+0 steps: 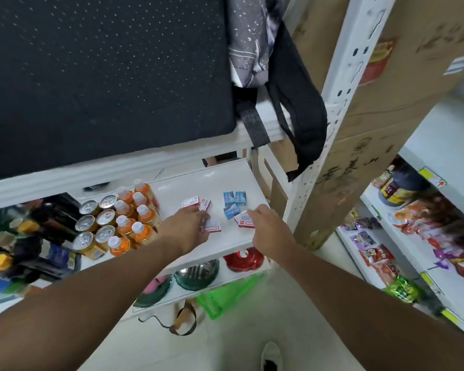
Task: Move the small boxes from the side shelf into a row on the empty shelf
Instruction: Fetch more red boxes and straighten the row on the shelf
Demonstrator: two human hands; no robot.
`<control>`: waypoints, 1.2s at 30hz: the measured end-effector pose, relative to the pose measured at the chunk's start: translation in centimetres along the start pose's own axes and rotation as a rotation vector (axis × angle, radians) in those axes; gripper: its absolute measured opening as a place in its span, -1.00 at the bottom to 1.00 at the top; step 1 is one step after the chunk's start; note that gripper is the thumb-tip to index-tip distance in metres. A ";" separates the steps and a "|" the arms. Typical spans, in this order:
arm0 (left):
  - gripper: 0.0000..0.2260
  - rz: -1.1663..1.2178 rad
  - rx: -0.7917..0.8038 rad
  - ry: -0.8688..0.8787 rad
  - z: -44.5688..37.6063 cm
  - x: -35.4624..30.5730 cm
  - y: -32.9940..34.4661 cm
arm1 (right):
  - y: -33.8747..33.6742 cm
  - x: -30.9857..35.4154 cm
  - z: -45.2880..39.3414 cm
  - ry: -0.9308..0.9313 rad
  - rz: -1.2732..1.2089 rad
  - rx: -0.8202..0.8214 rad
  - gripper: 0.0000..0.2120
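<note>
With both hands over the white shelf [225, 180], the step in hand appears to be arranging the small boxes already delivered there rather than fetching more. The left hand [184, 228] rests palm-down with its fingertips on a red-and-white box [211, 226] near the front edge; its grip reads as a flat press or light pinch, and whether the fingers enclose the box cannot be told. The right hand [265, 226] reaches in with fingers extended onto a second red-and-white box [243, 220]; this grip looks open, touching rather than clamping. Two further red-and-white boxes [196, 204] lie side by side behind the left hand, and three blue boxes [233, 202] sit in a loose cluster between the hands, one tilted against the others. No tidy row exists yet, so the next move calls for sliding or lifting each box into line along the shelf, squared to its neighbour, without knocking the orange bottles [134, 210] and cans [99, 220] just to the left. Printing on the boxes is too blurred to read. A cardboard carton [373, 145] at right carries large handwritten characters, also illegible.
</note>
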State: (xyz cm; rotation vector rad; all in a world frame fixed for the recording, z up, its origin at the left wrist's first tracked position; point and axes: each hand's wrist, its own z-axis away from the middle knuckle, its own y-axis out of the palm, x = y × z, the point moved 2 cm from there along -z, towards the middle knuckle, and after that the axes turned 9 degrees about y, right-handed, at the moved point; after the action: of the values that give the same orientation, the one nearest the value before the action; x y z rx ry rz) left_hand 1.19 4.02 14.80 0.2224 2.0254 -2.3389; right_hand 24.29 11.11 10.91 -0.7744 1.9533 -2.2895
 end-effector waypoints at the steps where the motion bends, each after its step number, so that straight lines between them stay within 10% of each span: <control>1: -0.55 0.003 -0.006 0.029 -0.1 -0.5 -0.2 | -0.6 -0.1 0.7 0.019 -0.005 -0.029 -0.39; 16: -0.67 0.075 -0.017 0.481 4.0 -11.1 1.8 | -2.9 -4.3 20.0 0.481 0.066 -0.071 -0.57; 36: -0.74 0.020 0.017 1.005 4.5 -44.2 1.6 | -11.7 -22.9 44.9 0.959 -0.007 -0.251 -0.56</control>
State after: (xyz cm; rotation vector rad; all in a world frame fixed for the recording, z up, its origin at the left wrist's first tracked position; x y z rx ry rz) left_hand 44.76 -3.44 19.79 1.6859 2.2412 -2.4602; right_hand 65.09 -19.91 17.75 0.4577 2.5654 -2.7175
